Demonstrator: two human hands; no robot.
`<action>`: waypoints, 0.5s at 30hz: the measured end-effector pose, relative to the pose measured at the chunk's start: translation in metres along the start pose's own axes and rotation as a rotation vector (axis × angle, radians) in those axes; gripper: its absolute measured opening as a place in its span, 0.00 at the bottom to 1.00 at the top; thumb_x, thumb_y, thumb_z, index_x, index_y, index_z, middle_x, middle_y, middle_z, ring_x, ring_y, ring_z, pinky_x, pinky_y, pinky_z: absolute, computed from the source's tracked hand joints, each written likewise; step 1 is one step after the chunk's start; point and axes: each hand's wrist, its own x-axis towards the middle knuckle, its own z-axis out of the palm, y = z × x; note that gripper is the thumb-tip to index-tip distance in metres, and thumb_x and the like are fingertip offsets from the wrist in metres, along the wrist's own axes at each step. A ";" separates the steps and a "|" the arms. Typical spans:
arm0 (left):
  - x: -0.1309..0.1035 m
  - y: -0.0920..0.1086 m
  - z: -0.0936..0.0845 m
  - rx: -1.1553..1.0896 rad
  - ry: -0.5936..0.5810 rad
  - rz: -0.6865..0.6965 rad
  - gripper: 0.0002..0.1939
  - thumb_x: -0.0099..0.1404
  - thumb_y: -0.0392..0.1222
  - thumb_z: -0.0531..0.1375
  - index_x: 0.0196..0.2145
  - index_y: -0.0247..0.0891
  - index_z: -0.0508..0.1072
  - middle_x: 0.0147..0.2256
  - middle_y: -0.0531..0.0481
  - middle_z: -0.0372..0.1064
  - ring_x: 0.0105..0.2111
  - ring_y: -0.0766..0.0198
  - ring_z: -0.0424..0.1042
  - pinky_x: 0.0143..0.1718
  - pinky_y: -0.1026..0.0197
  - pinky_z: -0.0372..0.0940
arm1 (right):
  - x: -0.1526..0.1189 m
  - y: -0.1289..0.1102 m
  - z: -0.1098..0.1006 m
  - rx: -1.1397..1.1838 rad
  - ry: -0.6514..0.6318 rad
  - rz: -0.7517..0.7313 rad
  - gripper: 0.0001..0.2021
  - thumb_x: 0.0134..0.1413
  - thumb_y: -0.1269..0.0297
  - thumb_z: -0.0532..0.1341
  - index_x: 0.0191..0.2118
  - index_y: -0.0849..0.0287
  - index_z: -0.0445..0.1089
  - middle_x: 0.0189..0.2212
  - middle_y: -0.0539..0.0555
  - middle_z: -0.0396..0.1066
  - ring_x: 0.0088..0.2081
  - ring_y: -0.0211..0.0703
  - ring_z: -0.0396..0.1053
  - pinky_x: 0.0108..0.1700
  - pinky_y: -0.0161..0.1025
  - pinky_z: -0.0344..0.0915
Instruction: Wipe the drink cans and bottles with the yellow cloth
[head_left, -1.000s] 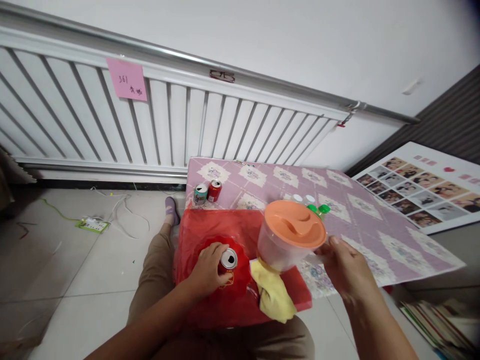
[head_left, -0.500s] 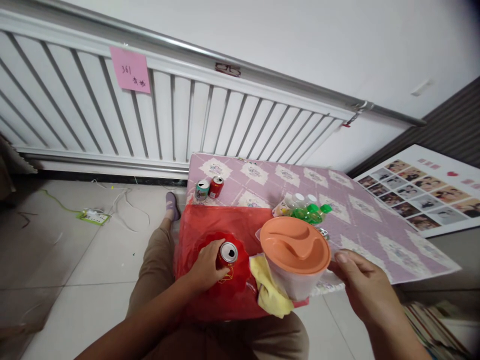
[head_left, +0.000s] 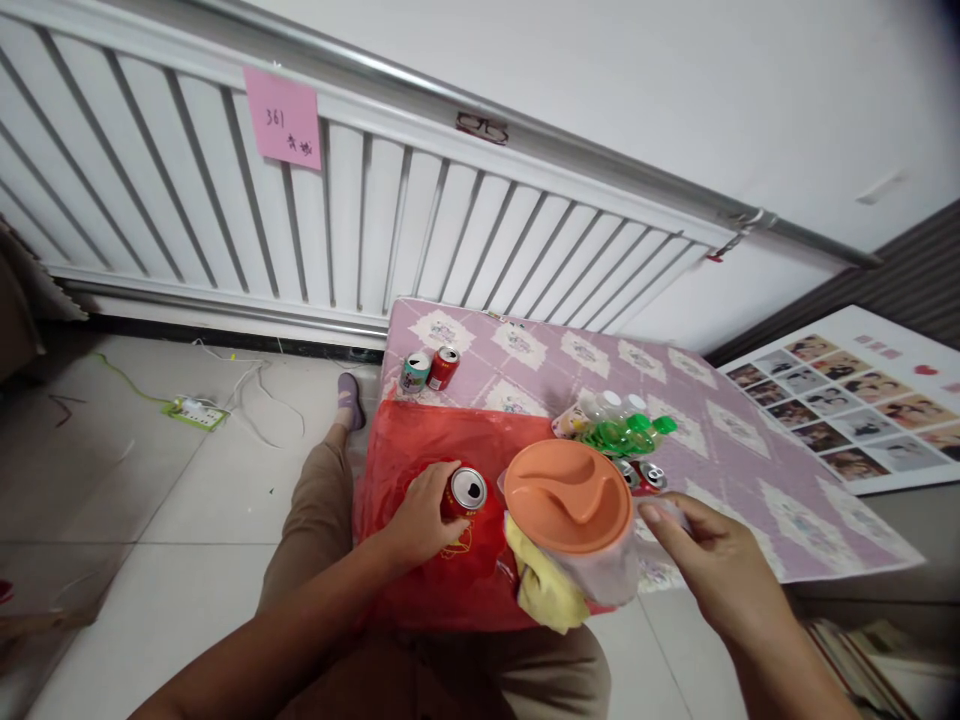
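Observation:
My left hand (head_left: 426, 515) is closed around a red drink can (head_left: 469, 490), held upright with its opened top facing me. Beneath it lies a red dish with a scalloped rim, largely covered by the hand. My right hand (head_left: 701, 540) grips the handle of a clear pitcher (head_left: 611, 582) with an orange lid (head_left: 566, 495). The pitcher leans slightly toward the can. A yellow cloth (head_left: 551, 590) sits against the pitcher's near left side. Red plastic sheeting (head_left: 480, 425) spreads under these things.
A teal can (head_left: 415, 373) and a red can (head_left: 444, 368) stand at the far left of the purple patterned tablecloth (head_left: 585, 350). Several bottles with green caps (head_left: 637, 428) and two more cans (head_left: 651, 477) are behind the pitcher. A white radiator (head_left: 420, 220) lines the wall.
The pitcher has shifted left toward the can and tilted, uncovering the cans behind it. My left hand keeps its hold on the red can. The whole view has shifted slightly.

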 end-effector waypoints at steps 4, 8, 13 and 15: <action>0.000 0.004 -0.002 0.037 0.018 0.019 0.38 0.52 0.34 0.66 0.60 0.39 0.60 0.58 0.39 0.63 0.60 0.48 0.63 0.63 0.42 0.56 | 0.001 -0.005 0.005 -0.056 -0.041 -0.014 0.16 0.42 0.47 0.67 0.23 0.56 0.75 0.20 0.51 0.74 0.23 0.43 0.70 0.24 0.35 0.67; -0.001 0.008 -0.004 0.078 0.005 0.023 0.38 0.53 0.35 0.65 0.60 0.39 0.60 0.58 0.38 0.63 0.60 0.47 0.62 0.63 0.42 0.56 | -0.003 -0.008 0.013 -0.071 -0.019 -0.062 0.16 0.46 0.49 0.65 0.21 0.56 0.71 0.20 0.50 0.72 0.22 0.40 0.67 0.22 0.33 0.63; -0.002 0.010 -0.006 0.100 -0.002 0.020 0.38 0.52 0.34 0.65 0.60 0.39 0.60 0.58 0.39 0.63 0.60 0.47 0.62 0.63 0.42 0.56 | -0.007 -0.014 0.022 -0.135 0.040 -0.125 0.16 0.46 0.50 0.66 0.18 0.55 0.67 0.17 0.48 0.68 0.19 0.37 0.62 0.18 0.32 0.58; -0.002 0.010 -0.006 0.105 -0.006 0.013 0.38 0.52 0.34 0.66 0.60 0.40 0.60 0.58 0.39 0.63 0.60 0.48 0.62 0.63 0.42 0.56 | -0.007 -0.015 0.024 -0.158 0.048 -0.144 0.16 0.45 0.50 0.66 0.19 0.55 0.68 0.16 0.48 0.67 0.18 0.37 0.62 0.18 0.32 0.57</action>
